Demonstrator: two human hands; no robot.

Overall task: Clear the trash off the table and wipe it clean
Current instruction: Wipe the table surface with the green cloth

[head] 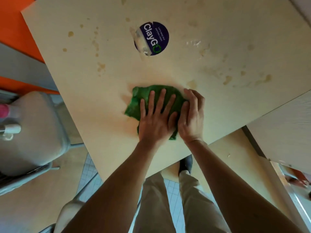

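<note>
So your green cloth (144, 101) sits on the counter (84, 81), just on the near side of the ClayGO sticker (152, 38). Your left hand (155, 118) lies flat on it, grip spread, fingers straight and pressing down. Your right hand (191, 116) is right beside it, fingers curled over the cloth's right edge. Brownish stains (227, 79) dot the counter left and right of the sticker.

Open table (101, 91) all round, flat sticker (152, 38) ahead, chair (33, 132) left
</note>
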